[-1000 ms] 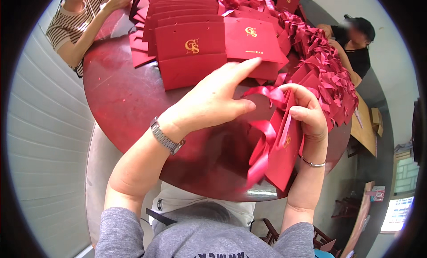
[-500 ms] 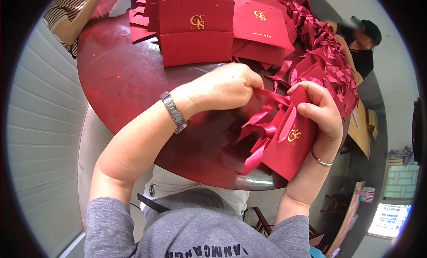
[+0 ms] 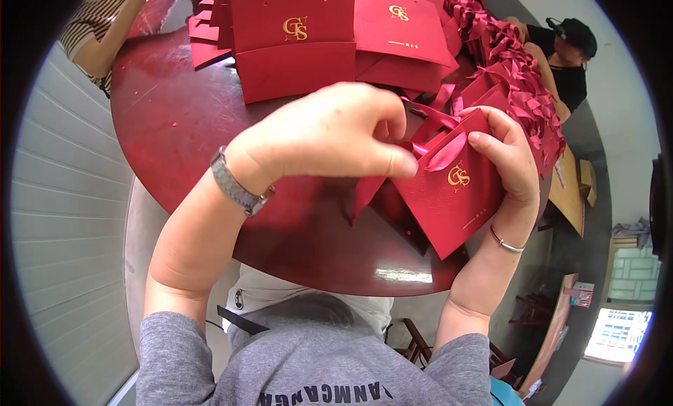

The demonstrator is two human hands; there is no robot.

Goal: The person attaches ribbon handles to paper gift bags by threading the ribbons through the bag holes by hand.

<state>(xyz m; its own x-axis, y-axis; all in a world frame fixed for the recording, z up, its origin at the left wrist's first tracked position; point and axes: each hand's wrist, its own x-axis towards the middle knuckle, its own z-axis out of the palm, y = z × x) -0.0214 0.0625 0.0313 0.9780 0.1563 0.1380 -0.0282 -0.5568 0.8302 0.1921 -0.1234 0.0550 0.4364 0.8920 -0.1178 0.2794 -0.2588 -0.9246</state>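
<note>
A red paper gift bag (image 3: pixel 449 203) with a gold emblem hangs tilted over the table's near right part. My right hand (image 3: pixel 505 150) grips its upper right edge, thumb on the front and fingers behind. A glossy pink-red ribbon (image 3: pixel 446 154) lies over the bag's top, and a dark red ribbon tail (image 3: pixel 366 196) hangs at its left. My left hand (image 3: pixel 329 133) is at the bag's upper left corner. Its thumb reaches the ribbon there, apart from the bent index finger; the other fingertips are hidden.
Stacked red gift bags (image 3: pixel 294 70) stand at the far side of the round dark red table (image 3: pixel 168 140). Many ribboned bags (image 3: pixel 522 91) pile along the right. A person in striped clothing (image 3: pixel 87 35) is at the far left; another in a black cap (image 3: pixel 575 38) is at the far right.
My left hand has let go of the ribbon it was pulling and its thumb has come to the bag's top corner. The bag has turned to show more of its front.
</note>
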